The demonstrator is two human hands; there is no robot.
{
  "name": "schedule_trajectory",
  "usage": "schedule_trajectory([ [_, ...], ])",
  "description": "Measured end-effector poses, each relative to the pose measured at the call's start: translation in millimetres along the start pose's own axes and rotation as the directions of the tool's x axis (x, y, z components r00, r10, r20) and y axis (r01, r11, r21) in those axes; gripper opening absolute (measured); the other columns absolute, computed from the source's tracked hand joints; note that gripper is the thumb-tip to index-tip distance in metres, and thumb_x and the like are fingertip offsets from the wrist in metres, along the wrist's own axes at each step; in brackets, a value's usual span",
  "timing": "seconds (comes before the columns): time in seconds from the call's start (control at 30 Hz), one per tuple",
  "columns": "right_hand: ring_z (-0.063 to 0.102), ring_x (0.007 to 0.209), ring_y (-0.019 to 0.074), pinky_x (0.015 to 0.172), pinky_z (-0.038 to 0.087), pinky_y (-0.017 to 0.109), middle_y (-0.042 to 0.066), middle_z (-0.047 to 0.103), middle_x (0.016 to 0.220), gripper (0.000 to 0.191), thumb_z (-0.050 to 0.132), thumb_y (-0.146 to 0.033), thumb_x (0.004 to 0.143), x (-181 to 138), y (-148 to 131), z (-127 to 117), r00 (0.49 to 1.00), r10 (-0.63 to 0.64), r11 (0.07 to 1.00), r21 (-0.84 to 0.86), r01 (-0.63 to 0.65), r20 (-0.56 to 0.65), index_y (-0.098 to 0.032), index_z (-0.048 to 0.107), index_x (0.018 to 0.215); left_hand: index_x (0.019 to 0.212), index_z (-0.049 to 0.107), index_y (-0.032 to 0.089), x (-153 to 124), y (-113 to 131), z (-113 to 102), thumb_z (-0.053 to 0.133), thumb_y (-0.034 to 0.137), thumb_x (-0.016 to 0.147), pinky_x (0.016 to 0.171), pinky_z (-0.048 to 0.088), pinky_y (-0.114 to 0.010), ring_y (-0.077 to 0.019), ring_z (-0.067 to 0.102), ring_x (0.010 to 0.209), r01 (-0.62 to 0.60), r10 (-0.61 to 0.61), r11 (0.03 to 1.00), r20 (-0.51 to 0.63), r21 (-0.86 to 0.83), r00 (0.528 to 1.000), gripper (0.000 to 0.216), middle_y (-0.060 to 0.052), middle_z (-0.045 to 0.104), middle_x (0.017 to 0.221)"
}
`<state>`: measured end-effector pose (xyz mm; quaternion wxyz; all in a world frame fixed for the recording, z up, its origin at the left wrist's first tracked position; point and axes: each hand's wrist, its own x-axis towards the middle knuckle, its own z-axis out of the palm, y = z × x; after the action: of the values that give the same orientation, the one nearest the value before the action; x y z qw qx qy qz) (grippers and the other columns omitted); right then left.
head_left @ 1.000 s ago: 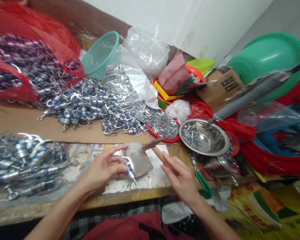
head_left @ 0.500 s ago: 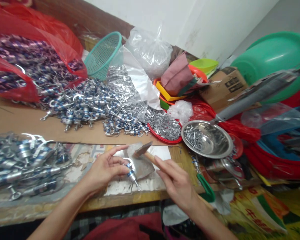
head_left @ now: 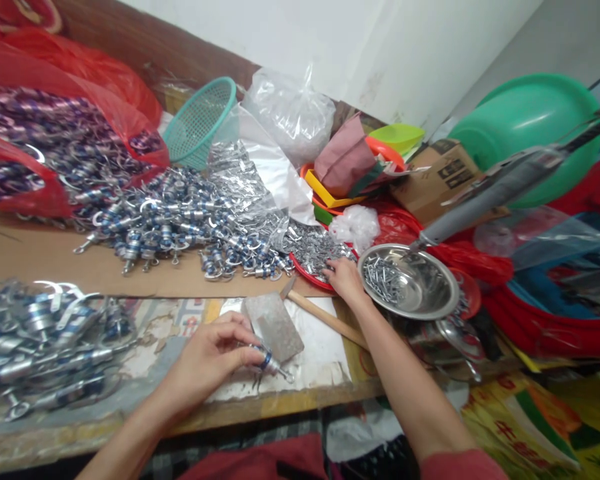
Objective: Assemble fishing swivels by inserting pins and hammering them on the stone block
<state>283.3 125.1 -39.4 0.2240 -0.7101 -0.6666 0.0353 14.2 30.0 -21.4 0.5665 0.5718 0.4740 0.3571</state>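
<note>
cluttered wooden bench (head_left: pixel 40 260) carried a loose heap of silver-and-blue metal swivel fittings (head_left: pixel 180 227). a red shallow plastic tray of small silver metal pieces (head_left: pixel 315 257) sat just left of a round stainless steel bowl of screws (head_left: pixel 410 283). a flat grey metal block (head_left: pixel 274 327) lay near the front edge, and a wooden-handled hammer (head_left: pixel 325 319) lay beside it, untouched. left hand (head_left: pixel 210 363) pinched one silver-and-blue swivel fitting (head_left: pixel 270 363) against the block's lower edge. right hand (head_left: pixel 345 280) rested on the tray, fingers curled into the pieces; whether that grip held one, cannot tell. judgement: take a single piece, keep the fitting steady on the block.
</note>
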Motion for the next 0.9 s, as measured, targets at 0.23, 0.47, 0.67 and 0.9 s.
schedule_trajectory([
  [0.23, 0.058, 0.087, 0.0209, 0.079, 0.04, 0.03, 0.008, 0.066, 0.083, 0.014, 0.056, -0.017, 0.078, 5.9, 10.0, 3.1, 0.999, 0.023, 0.999, -0.044, -0.021, 0.041, -0.019, 0.07, 0.076, 0.06, 0.074, 0.021, -0.5, -7.9, -2.0, 0.071, 0.022, 0.06, 0.067, 0.046, -0.031, -0.0212, 0.059, 0.074, -0.088, 0.095, 0.994, -0.1, 0.068, 0.99, 0.002, -0.004, 0.063, 0.074],
  [0.47, 0.06, 0.087, 0.0191, 0.08, 0.045, 0.032, 0.008, 0.064, 0.091, 0.023, 0.048, -0.015, 0.081, -21.4, -24.5, -15.1, 0.998, -0.032, 0.988, 0.15, 0.04, -0.056, -0.017, 0.063, 0.098, 0.064, 0.074, 0.018, -2.4, -0.5, 4.5, 0.071, 0.017, 0.058, 0.062, 0.045, -0.03, -0.0203, 0.061, 0.064, -0.079, 0.088, 0.993, -0.105, 0.092, 0.991, 0.007, -0.004, 0.069, 0.064],
  [0.67, 0.06, 0.064, 0.011, 0.06, 0.05, 0.022, -0.001, 0.061, 0.072, 0.021, 0.054, -0.015, 0.077, -92.8, -99.5, -13.0, 0.985, -0.174, 0.673, 0.731, 0.112, 0.009, -0.019, 0.056, 0.097, 0.086, 0.069, 0.017, -0.8, 0.0, 10.5, 0.073, 0.013, 0.05, 0.06, 0.046, -0.027, -0.015, 0.057, 0.056, -0.006, -0.01, 0.997, -0.195, -0.081, 0.981, 0.036, 0.005, 0.061, 0.055],
  [0.9, 0.063, 0.072, 0.0115, 0.068, 0.054, 0.025, -0.001, 0.062, 0.078, 0.03, 0.05, -0.008, 0.076, -117.7, -106.0, -2.2, 0.969, -0.245, 0.499, 0.856, 0.136, -0.011, -0.022, 0.045, 0.102, 0.091, 0.067, 0.018, -1.7, -0.3, 9.5, 0.073, 0.015, 0.05, 0.06, 0.048, -0.027, -0.0146, 0.057, 0.055, 0.001, -0.021, 0.994, -0.187, -0.109, 0.982, 0.041, 0.006, 0.06, 0.055],
])
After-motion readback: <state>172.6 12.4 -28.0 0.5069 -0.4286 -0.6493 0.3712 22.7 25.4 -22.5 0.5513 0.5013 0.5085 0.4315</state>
